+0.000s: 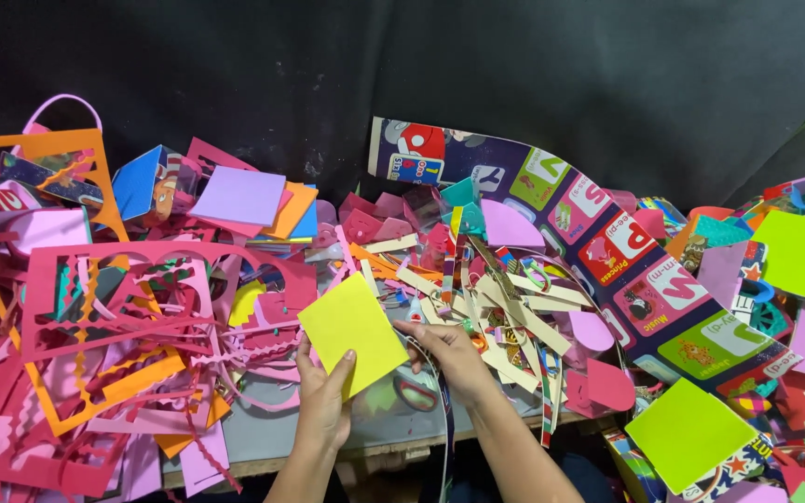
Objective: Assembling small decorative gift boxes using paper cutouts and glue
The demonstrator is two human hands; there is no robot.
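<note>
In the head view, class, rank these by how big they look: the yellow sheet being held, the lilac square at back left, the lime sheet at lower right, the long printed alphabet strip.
1. Printed alphabet strip, clearly largest.
2. Lime sheet and yellow sheet in the left hand: too alike to rank.
3. Lilac square, smallest, though farther from the camera.

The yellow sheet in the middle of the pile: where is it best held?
Probably by its near lower edge, coming from the person's side, where the left hand already pinches the yellow sheet. It is flat and thin, and that edge is free of scraps.
</note>
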